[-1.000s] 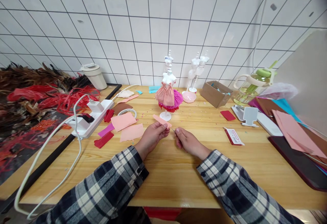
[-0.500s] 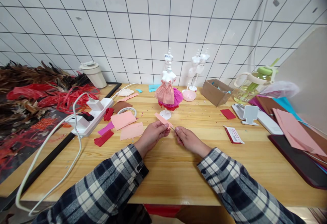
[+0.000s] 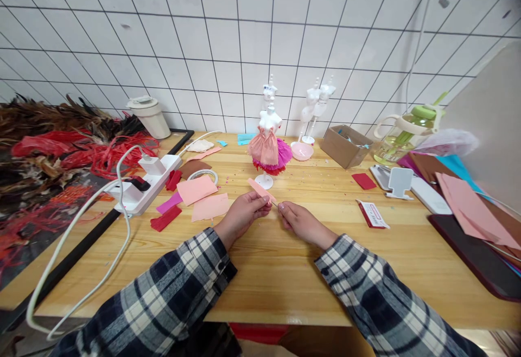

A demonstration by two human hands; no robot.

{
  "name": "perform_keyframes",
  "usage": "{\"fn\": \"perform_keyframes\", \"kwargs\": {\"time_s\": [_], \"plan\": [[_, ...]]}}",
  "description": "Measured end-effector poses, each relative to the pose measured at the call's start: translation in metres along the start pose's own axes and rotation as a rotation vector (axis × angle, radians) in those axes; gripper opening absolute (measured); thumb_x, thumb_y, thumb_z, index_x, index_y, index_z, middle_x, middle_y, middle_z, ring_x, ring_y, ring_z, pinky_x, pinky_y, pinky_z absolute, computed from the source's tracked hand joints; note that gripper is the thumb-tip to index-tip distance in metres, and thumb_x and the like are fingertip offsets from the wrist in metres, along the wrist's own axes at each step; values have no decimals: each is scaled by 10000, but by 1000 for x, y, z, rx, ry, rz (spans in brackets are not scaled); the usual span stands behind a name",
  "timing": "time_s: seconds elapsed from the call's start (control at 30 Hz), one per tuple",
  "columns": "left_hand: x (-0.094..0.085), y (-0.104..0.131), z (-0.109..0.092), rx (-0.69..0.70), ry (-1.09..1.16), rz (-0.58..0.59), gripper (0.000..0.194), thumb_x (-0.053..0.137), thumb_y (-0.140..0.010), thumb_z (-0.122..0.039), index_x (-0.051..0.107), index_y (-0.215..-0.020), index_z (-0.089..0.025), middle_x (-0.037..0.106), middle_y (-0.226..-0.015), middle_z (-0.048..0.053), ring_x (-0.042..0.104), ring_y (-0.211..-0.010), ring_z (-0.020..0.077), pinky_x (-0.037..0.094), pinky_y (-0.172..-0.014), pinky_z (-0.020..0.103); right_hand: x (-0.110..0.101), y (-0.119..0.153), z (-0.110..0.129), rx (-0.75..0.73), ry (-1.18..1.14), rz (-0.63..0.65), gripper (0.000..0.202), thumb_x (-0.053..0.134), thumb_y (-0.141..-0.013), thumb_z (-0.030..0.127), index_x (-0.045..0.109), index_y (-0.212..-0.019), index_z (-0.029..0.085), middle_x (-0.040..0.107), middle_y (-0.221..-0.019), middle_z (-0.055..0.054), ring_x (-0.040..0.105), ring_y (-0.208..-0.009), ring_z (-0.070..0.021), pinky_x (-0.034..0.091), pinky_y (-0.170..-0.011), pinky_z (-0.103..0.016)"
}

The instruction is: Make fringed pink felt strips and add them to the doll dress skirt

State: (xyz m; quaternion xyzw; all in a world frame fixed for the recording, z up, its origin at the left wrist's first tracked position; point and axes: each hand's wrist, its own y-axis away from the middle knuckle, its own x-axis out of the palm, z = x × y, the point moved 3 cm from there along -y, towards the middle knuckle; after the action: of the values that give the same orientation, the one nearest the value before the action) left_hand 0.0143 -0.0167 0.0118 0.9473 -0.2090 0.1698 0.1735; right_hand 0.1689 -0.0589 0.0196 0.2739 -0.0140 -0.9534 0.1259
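Fingers of the left hand (image 3: 243,215) are closed in a pinch on a small pink strip (image 3: 260,189), which is held just above the wooden table (image 3: 285,270) near the middle of the scene, its free end slanting up and to the left. The thumb and forefinger are pressed together on the strip's near right end, and the other fingers are curled under the palm. The right hand (image 3: 302,222) is set just to the right of it, its fingers likewise drawn together on a thin needle (image 3: 275,204), whose tip is pointed left at the pinched end of the strip; whether tip and strip are touching cannot be told. Both wrists are covered by checked sleeves, and the two hands are kept close together, almost fingertip to fingertip. Just beyond them, farther from the person, a small white mannequin in a pink dress (image 3: 267,150) is stood upright on its round base. To the left, loose pink sheets (image 3: 196,190) are spread flat beside a white power strip (image 3: 142,187). Far right of the mannequin, a brown cardboard box (image 3: 344,147) is placed near the tiled wall, and a red scrap (image 3: 363,181) is laid on the table to its near side.
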Motion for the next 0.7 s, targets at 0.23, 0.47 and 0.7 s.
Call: {"fn": "perform_keyframes", "kwargs": {"time_s": [0.23,0.47,0.7], "plan": [[1,1,-2,-11,68,-47,256,789,-667,-275,640,-802,-116,645,-776,31,604,-714,98,474,-730,231,2,0,-1,46,-56,6,442,242,-945,546,412,-708,215,455,-565,39,434,-544,-120,371,-588,-256],[0,1,-1,31,49,-81,270,782,-683,-297,656,-836,-114,670,-840,55,618,-741,107,477,-725,235,-6,1,0,45,32,-71,477,364,-877,619,498,-697,198,478,-606,22,446,-588,-131,347,-561,-253],[1,1,1,23,34,-90,257,803,-651,-266,678,-810,-109,691,-868,78,628,-780,130,476,-762,259,-27,6,6,-89,184,-397,245,605,-797,438,634,-893,214,505,-577,42,443,-528,-117,333,-539,-238]]}}
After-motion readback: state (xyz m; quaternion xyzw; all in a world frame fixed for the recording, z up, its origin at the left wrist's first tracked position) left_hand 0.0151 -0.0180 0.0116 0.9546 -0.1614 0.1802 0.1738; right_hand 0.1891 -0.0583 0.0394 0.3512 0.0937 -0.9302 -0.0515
